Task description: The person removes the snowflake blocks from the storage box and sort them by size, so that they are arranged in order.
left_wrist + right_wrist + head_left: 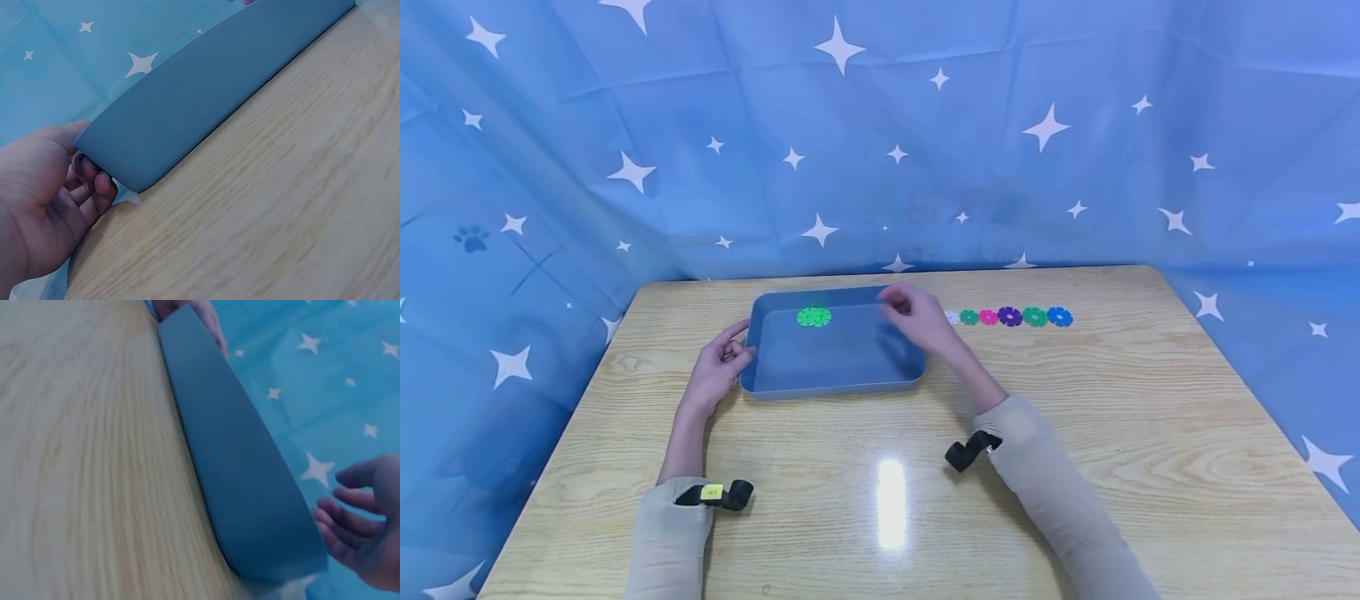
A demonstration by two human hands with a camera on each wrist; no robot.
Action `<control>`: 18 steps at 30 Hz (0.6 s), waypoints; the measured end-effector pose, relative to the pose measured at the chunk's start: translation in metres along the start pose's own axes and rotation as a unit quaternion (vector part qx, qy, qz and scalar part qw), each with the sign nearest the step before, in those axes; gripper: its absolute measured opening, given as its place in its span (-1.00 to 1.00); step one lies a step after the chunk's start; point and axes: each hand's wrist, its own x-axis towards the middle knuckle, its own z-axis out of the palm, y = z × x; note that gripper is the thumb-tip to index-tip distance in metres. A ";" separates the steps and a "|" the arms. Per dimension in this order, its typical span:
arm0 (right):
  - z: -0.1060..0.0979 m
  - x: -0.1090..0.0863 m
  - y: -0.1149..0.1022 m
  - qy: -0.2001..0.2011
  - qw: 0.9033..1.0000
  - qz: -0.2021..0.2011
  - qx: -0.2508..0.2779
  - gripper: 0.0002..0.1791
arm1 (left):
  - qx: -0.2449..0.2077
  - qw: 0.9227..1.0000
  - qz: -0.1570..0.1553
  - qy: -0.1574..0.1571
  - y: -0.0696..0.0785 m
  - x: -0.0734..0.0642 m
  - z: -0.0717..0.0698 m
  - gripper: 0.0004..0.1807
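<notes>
A shallow blue-grey tray (827,358) lies on the wooden table. Inside it, towards the back left, are bright green notched discs (814,317) that overlap. My left hand (715,372) grips the tray's left end, the thumb at the rim and the other fingers curled against the outside wall. In the left wrist view that hand (53,194) shows at the tray's corner. Above the tray's right end hangs my right hand (917,317), fingers loosely bent, with nothing visible between them. The right wrist view has this hand (369,519) beside the tray's end wall.
To the right of the tray, a row of notched discs runs along the table (1075,433): white (952,317), green (969,317), pink (988,317), purple (1010,317), another green and blue (1060,317). A blue star-patterned cloth (760,100) hangs behind the table.
</notes>
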 end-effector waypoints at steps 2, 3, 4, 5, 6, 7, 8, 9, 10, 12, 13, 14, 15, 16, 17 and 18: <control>0.009 0.004 -0.002 -0.015 1.000 -0.006 -0.006 -0.71 | 0.000 1.000 -0.001 -0.001 0.000 0.000 0.000 -0.37; 0.013 0.006 -0.003 -0.021 1.000 -0.009 -0.009 -0.71 | -0.001 1.000 -0.002 -0.002 0.000 0.000 0.000 -0.36; 0.017 0.008 -0.004 -0.028 0.999 -0.010 -0.012 -0.71 | -0.001 1.000 -0.002 -0.002 0.000 0.000 0.000 -0.36; 0.021 0.011 -0.005 -0.035 0.999 -0.011 -0.013 -0.72 | -0.001 1.000 -0.002 -0.002 0.000 0.000 0.000 -0.36; 0.025 0.013 -0.006 -0.043 0.999 -0.012 -0.013 -0.71 | -0.001 1.000 -0.002 -0.002 0.000 0.000 0.000 -0.37; 0.028 0.015 -0.007 -0.049 0.999 -0.012 -0.012 -0.71 | -0.001 1.000 -0.002 -0.002 -0.001 0.001 -0.001 -0.37; 0.030 0.017 -0.008 -0.055 0.998 -0.012 -0.011 -0.71 | -0.002 1.000 -0.003 -0.001 0.000 0.001 -0.001 -0.37; 0.033 0.019 -0.009 -0.060 0.998 -0.011 -0.008 -0.70 | 0.000 1.000 -0.003 -0.001 0.000 0.001 -0.001 -0.38; 0.036 0.021 -0.010 -0.065 0.998 -0.011 -0.005 -0.70 | 0.002 1.000 -0.003 -0.002 -0.001 0.001 -0.001 -0.38; 0.041 0.025 -0.012 -0.076 0.997 -0.015 -0.001 -0.70 | 0.002 1.000 -0.004 -0.001 -0.001 0.001 -0.001 -0.38; 0.044 0.027 -0.012 -0.082 0.996 -0.016 0.000 -0.70 | 0.001 1.000 -0.004 0.000 -0.001 0.001 -0.001 -0.38; 0.047 0.029 -0.013 -0.088 0.996 -0.018 0.000 -0.70 | 0.001 1.000 -0.004 -0.001 0.000 0.001 -0.001 -0.38; 0.050 0.031 -0.014 -0.093 0.995 -0.020 0.000 -0.70 | 0.001 1.000 -0.004 0.000 0.000 0.001 -0.001 -0.38; 0.053 0.033 -0.014 -0.099 0.995 -0.022 -0.002 -0.70 | 0.001 1.000 -0.004 0.000 0.000 0.001 -0.001 -0.38; 0.055 0.035 -0.015 -0.104 0.994 -0.021 -0.004 -0.70 | 0.001 1.000 -0.004 0.002 0.000 0.000 -0.001 -0.38; 0.057 0.037 -0.016 -0.109 0.994 -0.020 -0.004 -0.70 | 0.003 1.000 -0.004 0.002 0.000 0.000 -0.001 -0.38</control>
